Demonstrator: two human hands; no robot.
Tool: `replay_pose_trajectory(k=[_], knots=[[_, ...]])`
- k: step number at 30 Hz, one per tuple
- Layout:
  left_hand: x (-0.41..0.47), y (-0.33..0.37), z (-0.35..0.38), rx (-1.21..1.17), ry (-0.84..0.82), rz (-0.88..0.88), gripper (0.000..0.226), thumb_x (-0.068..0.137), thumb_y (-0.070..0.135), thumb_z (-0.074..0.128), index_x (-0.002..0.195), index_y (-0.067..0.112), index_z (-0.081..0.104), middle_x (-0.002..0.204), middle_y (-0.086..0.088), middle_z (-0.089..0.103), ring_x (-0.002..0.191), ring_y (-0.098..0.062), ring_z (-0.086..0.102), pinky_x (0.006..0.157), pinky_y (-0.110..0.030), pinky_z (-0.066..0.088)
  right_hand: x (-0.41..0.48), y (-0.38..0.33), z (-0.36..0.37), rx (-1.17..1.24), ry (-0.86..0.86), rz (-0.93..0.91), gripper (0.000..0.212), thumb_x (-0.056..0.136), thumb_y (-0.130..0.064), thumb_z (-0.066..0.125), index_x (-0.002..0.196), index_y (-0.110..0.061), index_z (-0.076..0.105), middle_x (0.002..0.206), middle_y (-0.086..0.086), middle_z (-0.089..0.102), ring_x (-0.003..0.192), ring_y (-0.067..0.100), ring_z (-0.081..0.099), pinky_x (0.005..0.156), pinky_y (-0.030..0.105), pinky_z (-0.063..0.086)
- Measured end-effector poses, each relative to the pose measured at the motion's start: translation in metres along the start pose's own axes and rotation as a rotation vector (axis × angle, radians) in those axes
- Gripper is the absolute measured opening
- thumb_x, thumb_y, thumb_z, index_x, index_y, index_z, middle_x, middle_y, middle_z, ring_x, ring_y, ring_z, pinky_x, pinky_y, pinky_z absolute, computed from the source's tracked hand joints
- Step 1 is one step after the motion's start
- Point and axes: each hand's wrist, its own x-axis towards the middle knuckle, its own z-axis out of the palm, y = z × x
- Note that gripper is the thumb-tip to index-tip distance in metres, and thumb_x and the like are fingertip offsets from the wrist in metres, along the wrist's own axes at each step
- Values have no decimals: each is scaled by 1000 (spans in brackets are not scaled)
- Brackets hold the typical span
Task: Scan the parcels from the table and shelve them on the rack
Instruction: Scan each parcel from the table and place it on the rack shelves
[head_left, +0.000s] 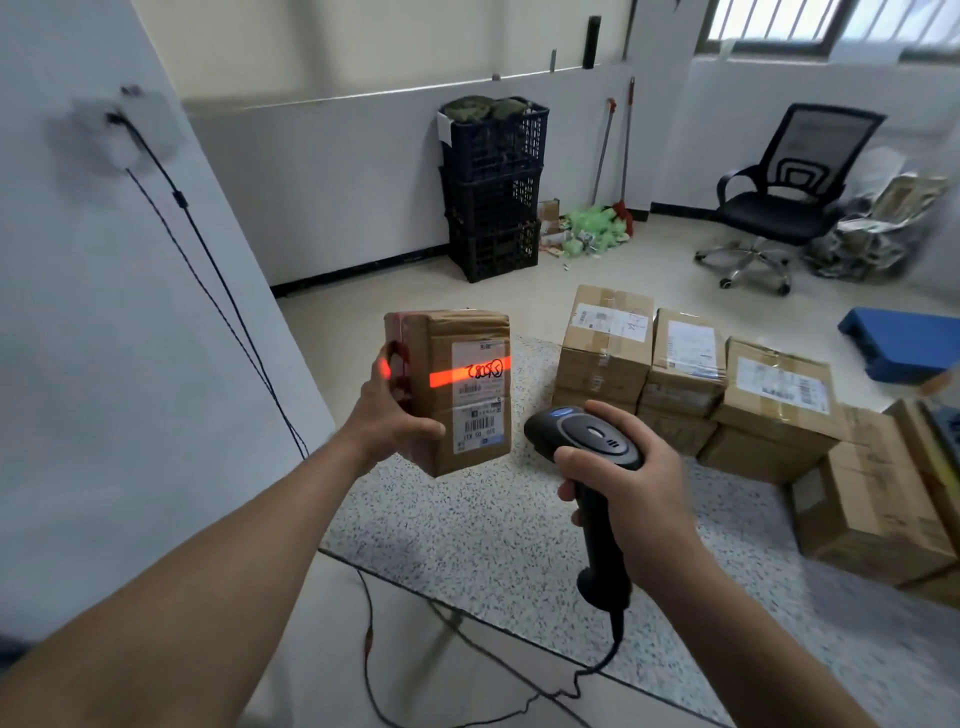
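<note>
Right hand (639, 499) grips scanner (587, 434) lower center, left hand (389, 415) holds parcel (441, 415) mid-frame, red beam (467, 375) across its label (479, 410). Scan step imo; beam's above the barcodes (480, 426), prob needs tilting down.

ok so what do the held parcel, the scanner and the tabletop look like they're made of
The parcel looks like matte brown cardboard, creased under glossy tape, with a white paper label. The scanner appears to be black plastic, smooth with a slight sheen on its head. The table has a speckled white-grey top, perhaps terrazzo or a stone-look laminate; the picture cannot settle which.
</note>
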Motion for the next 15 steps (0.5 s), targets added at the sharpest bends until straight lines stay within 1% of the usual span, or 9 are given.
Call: replay_pose_trajectory(k=[3,4,6,8,10,12,15], knots=[[0,1,-3,-1,-2,25,117,57,3,91,147,35,22,116,11,55,104,0,54,80,-25,48,-2,-1,1,-3,-5,-2,57,78,1,80,128,-21,63,86,9,75,60,26,66,50,36,51],[0,2,-4,-1,-2,33,114,58,4,91,143,39,23,115,10,55,104,-1,53,80,-25,47,-3,-1,1,-4,-6,-2,57,79,2,79,128,-21,63,86,9,75,60,26,66,50,36,51],[0,4,-4,-4,5,44,110,53,12,88,137,42,23,114,11,54,103,-1,54,78,-23,48,-4,-1,1,-4,-7,-1,56,79,2,79,128,-21,63,85,8,75,60,26,66,50,36,51],[0,6,-4,-7,6,53,109,55,11,88,137,42,24,114,12,54,102,-2,55,75,-20,48,-4,-1,1,-6,-5,1,56,79,2,80,128,-21,63,85,7,75,60,26,66,50,36,51],[3,6,-4,-9,5,59,110,63,-1,90,143,36,23,113,13,54,100,-2,56,73,-17,48,-5,-1,0,-10,-5,5,56,79,2,80,128,-22,63,85,7,76,60,27,66,50,36,51],[5,5,-5,0,5,67,107,68,-8,85,146,33,23,114,12,54,101,-2,55,74,-18,48,-4,-1,0,-9,-5,9,58,78,1,81,128,-20,63,85,7,76,60,27,66,50,36,50],[9,4,-6,0,2,72,104,69,-10,84,140,38,24,115,11,55,102,-1,55,75,-18,48,-4,-2,0,-8,-4,13,66,67,-9,86,129,-20,63,84,7,76,59,27,66,49,36,50]])
